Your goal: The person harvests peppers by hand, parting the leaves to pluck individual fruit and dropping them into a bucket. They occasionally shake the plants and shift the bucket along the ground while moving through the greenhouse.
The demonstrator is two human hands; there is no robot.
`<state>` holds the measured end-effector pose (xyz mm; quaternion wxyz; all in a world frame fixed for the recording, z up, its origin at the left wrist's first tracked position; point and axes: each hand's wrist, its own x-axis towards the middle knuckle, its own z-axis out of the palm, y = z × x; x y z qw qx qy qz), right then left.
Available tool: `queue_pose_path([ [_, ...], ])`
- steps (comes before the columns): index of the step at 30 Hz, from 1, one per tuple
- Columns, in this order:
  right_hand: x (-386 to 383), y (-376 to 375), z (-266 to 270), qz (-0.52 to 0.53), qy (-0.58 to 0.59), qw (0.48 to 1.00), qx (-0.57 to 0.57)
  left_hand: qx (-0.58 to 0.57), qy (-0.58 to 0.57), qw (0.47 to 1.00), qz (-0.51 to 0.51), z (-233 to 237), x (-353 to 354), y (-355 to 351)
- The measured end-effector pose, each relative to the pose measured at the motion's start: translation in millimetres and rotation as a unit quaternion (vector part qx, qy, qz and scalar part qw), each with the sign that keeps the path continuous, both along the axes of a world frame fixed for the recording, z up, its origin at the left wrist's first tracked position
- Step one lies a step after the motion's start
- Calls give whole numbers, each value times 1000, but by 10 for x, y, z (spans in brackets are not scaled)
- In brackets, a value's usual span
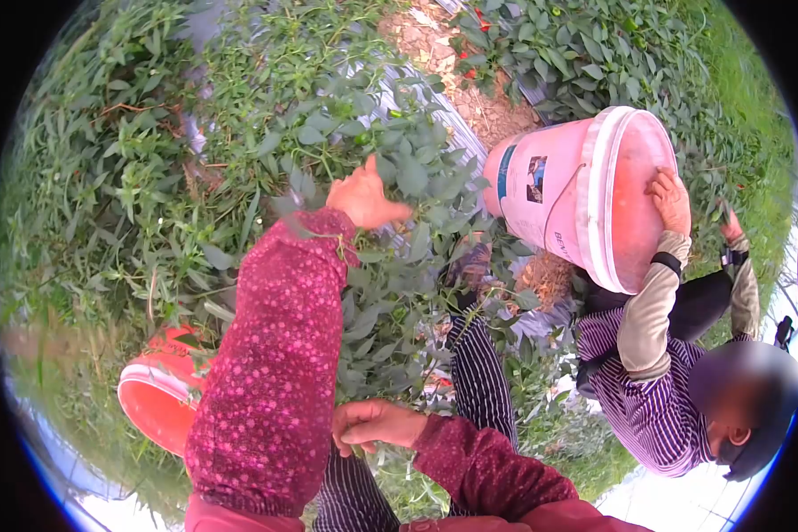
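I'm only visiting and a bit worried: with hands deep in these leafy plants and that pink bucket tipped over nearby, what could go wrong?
1. The left hand reaches into dense green leaves that partly cover it; it might snap a stem or get scratched.
2. A co-worker holds the pink plastic bucket with a white rim tipped sideways; anything inside could spill.
3. The round red bucket by the left elbow might get knocked.
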<state>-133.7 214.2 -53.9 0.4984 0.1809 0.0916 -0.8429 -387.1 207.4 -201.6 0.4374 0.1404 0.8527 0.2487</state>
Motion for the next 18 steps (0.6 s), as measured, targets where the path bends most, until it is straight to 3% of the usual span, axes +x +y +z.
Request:
queue_pose_path([
  [2,-109,89,11,2,-5,1000,-1,-112,19,954,-278,101,59,28],
  [6,-203,115,-5,6,6,1000,-8,-182,-29,966,-181,191,204,-81],
  [9,-335,284,49,48,27,998,15,-125,-34,972,-198,520,280,-386],
  [11,-371,418,66,35,22,999,18,6,-16,985,-174,601,320,-765],
  [12,-385,474,60,-1,6,1000,27,1,-16,984,-176,526,404,-1073],
  [14,-423,560,46,-48,-2,998,44,60,-29,995,-71,321,647,-1676],
  [15,-433,581,23,-52,-2,998,41,57,-29,995,-75,408,675,-1803],
  [16,-432,593,1,-63,11,996,64,158,-244,935,205,513,701,-1923],
  [17,-451,611,-8,-73,23,993,86,238,-422,744,460,607,719,-2011],
  [18,-467,669,6,-71,6,991,111,217,-381,810,389,671,740,-2090],
])
